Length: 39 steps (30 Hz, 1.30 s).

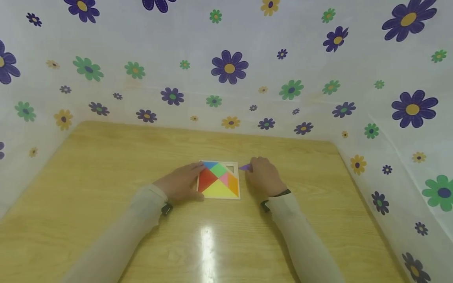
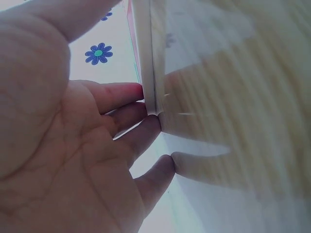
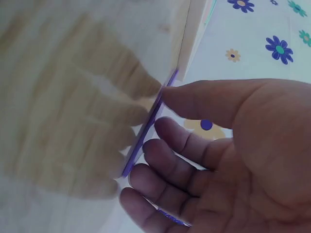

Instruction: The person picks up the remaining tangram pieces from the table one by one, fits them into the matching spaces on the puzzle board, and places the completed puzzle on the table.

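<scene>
A square tangram board (image 1: 218, 179) with a pale wooden frame lies on the table. Red, yellow, blue, green, pink and orange pieces fill most of it; bare wood shows in a gap (image 1: 230, 168) at its far right corner. My left hand (image 1: 180, 182) holds the board along its left side, fingers by the far corner and thumb by the near one. In the left wrist view, fingertips (image 2: 150, 127) touch the frame's edge. Right of the board, my right hand (image 1: 263, 175) pinches a pointed purple tangram piece (image 1: 245, 167), partly hidden by the fingers. The right wrist view shows its thin purple edge (image 3: 141, 138) low over the table.
The wood-grain table (image 1: 159, 236) is glossy and reflects a bright light near its front. White cloth walls (image 1: 198, 43) printed with flowers rise behind the table and on both sides. Dark bands circle both wrists at the pale sleeves.
</scene>
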Each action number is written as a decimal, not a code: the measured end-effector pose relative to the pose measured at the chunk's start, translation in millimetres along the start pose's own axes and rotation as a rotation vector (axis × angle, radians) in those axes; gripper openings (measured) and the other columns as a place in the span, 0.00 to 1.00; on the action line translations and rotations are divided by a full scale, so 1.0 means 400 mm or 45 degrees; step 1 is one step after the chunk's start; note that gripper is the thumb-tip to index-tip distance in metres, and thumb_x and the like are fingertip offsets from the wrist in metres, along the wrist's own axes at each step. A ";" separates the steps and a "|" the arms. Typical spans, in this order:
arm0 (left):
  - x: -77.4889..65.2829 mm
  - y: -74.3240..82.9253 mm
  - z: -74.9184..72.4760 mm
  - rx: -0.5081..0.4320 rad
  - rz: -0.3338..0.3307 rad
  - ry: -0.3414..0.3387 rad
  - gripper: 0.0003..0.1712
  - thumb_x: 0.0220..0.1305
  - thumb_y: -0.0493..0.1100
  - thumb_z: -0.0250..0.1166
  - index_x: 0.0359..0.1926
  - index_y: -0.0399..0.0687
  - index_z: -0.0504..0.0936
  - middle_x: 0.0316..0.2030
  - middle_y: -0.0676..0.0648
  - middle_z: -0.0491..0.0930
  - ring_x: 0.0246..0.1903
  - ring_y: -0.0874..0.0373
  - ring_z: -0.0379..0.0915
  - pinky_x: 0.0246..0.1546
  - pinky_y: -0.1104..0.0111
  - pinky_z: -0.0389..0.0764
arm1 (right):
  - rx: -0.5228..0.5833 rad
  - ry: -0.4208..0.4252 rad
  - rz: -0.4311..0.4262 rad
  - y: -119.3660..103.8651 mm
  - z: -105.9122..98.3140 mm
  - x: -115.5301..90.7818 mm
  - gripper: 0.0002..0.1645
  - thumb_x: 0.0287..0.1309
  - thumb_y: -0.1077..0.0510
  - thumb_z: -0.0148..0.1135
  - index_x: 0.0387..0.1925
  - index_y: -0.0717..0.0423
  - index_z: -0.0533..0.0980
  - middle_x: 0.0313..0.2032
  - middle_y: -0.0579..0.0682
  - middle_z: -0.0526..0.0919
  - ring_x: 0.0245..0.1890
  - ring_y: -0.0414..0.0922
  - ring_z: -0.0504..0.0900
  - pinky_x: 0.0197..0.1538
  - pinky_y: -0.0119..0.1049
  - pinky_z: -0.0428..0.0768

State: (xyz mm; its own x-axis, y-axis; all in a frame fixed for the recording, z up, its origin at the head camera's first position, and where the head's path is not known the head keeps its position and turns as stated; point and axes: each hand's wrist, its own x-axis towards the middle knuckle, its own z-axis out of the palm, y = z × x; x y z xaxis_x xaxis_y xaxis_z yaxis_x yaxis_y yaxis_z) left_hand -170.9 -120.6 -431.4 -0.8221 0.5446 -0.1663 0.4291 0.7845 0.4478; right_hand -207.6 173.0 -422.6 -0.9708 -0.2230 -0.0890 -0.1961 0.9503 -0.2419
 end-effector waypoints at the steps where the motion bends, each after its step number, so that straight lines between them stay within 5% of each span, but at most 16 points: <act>1: 0.000 0.000 -0.002 0.003 -0.001 -0.004 0.59 0.61 0.60 0.73 0.81 0.41 0.53 0.81 0.41 0.52 0.79 0.43 0.49 0.79 0.53 0.54 | 0.037 -0.003 0.015 0.001 -0.002 0.000 0.10 0.69 0.58 0.58 0.42 0.63 0.74 0.35 0.57 0.77 0.35 0.52 0.74 0.40 0.45 0.78; 5: -0.001 0.001 -0.004 0.004 -0.007 -0.020 0.59 0.61 0.60 0.72 0.81 0.40 0.53 0.81 0.41 0.51 0.79 0.43 0.48 0.79 0.52 0.53 | 0.081 0.038 -0.021 0.004 -0.006 -0.001 0.09 0.65 0.65 0.57 0.45 0.65 0.73 0.39 0.61 0.79 0.39 0.56 0.76 0.47 0.49 0.80; 9: -0.001 0.002 -0.002 0.000 -0.012 -0.017 0.59 0.61 0.61 0.72 0.82 0.41 0.53 0.81 0.42 0.51 0.80 0.43 0.48 0.79 0.52 0.53 | -0.027 0.088 -0.092 0.008 -0.007 -0.003 0.14 0.60 0.67 0.56 0.47 0.66 0.77 0.45 0.64 0.76 0.46 0.61 0.73 0.54 0.55 0.77; 16: 0.001 0.004 0.006 -0.005 -0.031 -0.004 0.58 0.60 0.60 0.72 0.82 0.44 0.53 0.81 0.44 0.51 0.80 0.46 0.47 0.79 0.54 0.53 | -0.028 -0.031 -0.031 0.014 -0.021 -0.011 0.19 0.68 0.63 0.54 0.56 0.66 0.78 0.48 0.63 0.75 0.49 0.59 0.73 0.54 0.55 0.78; 26: 0.014 -0.003 0.005 -0.065 -0.084 0.020 0.58 0.59 0.66 0.72 0.82 0.52 0.55 0.82 0.47 0.49 0.79 0.47 0.49 0.77 0.53 0.58 | 0.011 -0.047 0.009 0.027 -0.028 -0.008 0.15 0.71 0.62 0.53 0.52 0.66 0.77 0.45 0.61 0.77 0.47 0.57 0.76 0.52 0.53 0.80; 31: 0.014 -0.001 0.004 -0.043 -0.133 0.071 0.61 0.57 0.68 0.73 0.82 0.48 0.55 0.81 0.42 0.51 0.79 0.43 0.48 0.78 0.49 0.57 | 0.025 -0.077 0.010 0.034 -0.029 -0.003 0.15 0.70 0.61 0.56 0.51 0.69 0.78 0.43 0.61 0.78 0.42 0.54 0.76 0.51 0.50 0.81; 35: 0.005 0.014 -0.002 -0.012 -0.131 0.080 0.60 0.55 0.67 0.73 0.79 0.43 0.59 0.77 0.41 0.61 0.76 0.42 0.58 0.77 0.50 0.60 | 0.044 -0.090 0.017 0.034 -0.033 -0.004 0.15 0.70 0.61 0.57 0.51 0.69 0.78 0.43 0.61 0.78 0.41 0.53 0.76 0.50 0.48 0.81; 39: -0.002 0.023 -0.006 0.009 -0.121 0.071 0.62 0.54 0.65 0.72 0.80 0.39 0.57 0.78 0.38 0.58 0.76 0.40 0.56 0.77 0.49 0.60 | 0.071 -0.090 0.018 0.035 -0.035 -0.003 0.15 0.68 0.62 0.58 0.50 0.69 0.78 0.43 0.61 0.78 0.41 0.53 0.77 0.50 0.48 0.81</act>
State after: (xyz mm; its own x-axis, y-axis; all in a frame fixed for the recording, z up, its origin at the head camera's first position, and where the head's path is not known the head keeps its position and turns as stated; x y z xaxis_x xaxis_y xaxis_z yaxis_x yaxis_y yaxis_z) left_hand -167.1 -114.7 -425.2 -0.8784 0.4508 -0.1586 0.3510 0.8339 0.4260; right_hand -211.2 189.6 -412.5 -0.9607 -0.2267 -0.1602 -0.1729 0.9401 -0.2937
